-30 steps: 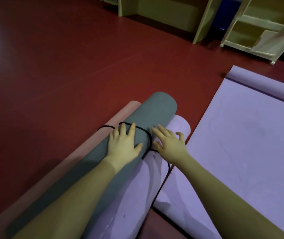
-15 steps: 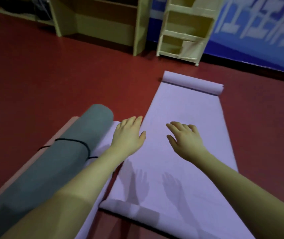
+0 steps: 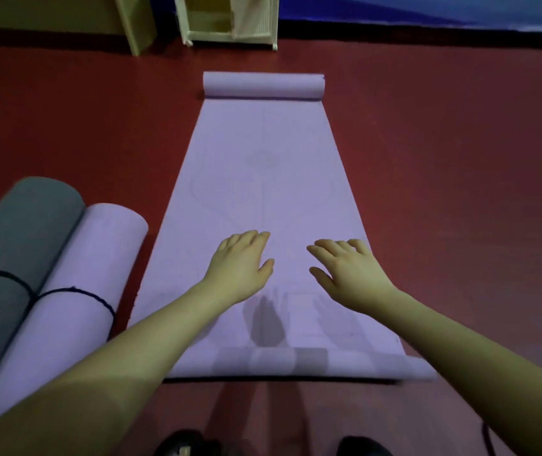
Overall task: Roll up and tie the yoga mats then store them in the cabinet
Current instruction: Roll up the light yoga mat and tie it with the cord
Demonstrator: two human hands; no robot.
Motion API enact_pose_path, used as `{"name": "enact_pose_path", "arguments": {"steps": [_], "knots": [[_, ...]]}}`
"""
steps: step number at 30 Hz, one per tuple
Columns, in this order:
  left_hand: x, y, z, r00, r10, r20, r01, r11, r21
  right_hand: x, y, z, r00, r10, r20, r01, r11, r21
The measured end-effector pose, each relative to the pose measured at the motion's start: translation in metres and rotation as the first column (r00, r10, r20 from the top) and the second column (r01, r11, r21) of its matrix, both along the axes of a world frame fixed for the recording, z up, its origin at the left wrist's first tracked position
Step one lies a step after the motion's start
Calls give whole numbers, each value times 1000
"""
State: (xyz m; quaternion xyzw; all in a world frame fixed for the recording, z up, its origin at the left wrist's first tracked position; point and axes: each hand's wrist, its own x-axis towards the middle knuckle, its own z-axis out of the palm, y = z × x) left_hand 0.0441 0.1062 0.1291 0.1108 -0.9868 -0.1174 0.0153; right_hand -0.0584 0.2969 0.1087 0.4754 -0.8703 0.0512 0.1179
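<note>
A lilac yoga mat [image 3: 264, 179] lies spread on the red floor in front of me, its far end curled into a short roll [image 3: 263, 85] and its near edge slightly curled up. My left hand [image 3: 240, 264] and my right hand [image 3: 345, 271] hover over the mat's near part, palms down, fingers apart, holding nothing. At the left lie a rolled grey mat [image 3: 16, 238] and a rolled lilac mat [image 3: 78, 274] side by side, a black cord [image 3: 75, 291] around them. The cream cabinet [image 3: 230, 18] stands at the far wall.
A wooden panel [image 3: 134, 21] leans beside the cabinet at the back. A blue wall strip [image 3: 427, 11] runs along the far right. My dark shoes [image 3: 184, 445] show at the bottom edge. Red floor [image 3: 460, 159] surrounds the mats.
Both hands have left the tied rolls and moved right over the spread lilac mat. The view has swung so that mat now lies straight ahead and the rolls sit at the left.
</note>
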Motion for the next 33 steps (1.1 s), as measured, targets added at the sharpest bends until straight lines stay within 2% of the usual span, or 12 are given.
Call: {"name": "enact_pose_path", "arguments": {"steps": [4,8,10,13,16,19,22,25,27,30,33], "knots": [[20,13,-45,982,-88,167,92,996,-15,12,19,-49,990,50,129,-51,999,8],[42,11,-97,828,-220,516,297,952,-71,32,30,-87,888,51,457,-103,991,90],[44,7,-117,801,-218,558,317,944,-87,36,35,-107,863,25,504,-105,986,131],[33,5,-136,870,-190,454,271,955,-119,36,40,-130,866,33,499,-120,982,145],[19,4,-155,932,-159,326,215,966,-144,39,36,-149,948,-12,318,-12,997,75],[8,2,-168,966,-114,233,161,968,-194,49,27,-158,975,-57,217,60,998,-7],[8,4,-168,993,-112,43,119,970,-211,57,33,-172,977,-27,214,6,996,94],[24,10,-179,967,-218,-135,178,949,-260,46,37,-176,983,-84,166,50,978,203],[36,15,-183,975,-199,-93,166,944,-284,35,33,-172,983,-93,161,55,973,224],[41,11,-179,995,-76,58,91,946,-310,22,27,-161,992,-49,118,28,985,171],[31,11,-166,996,-42,76,63,952,-300,9,25,-151,995,-34,90,20,989,150]]}}
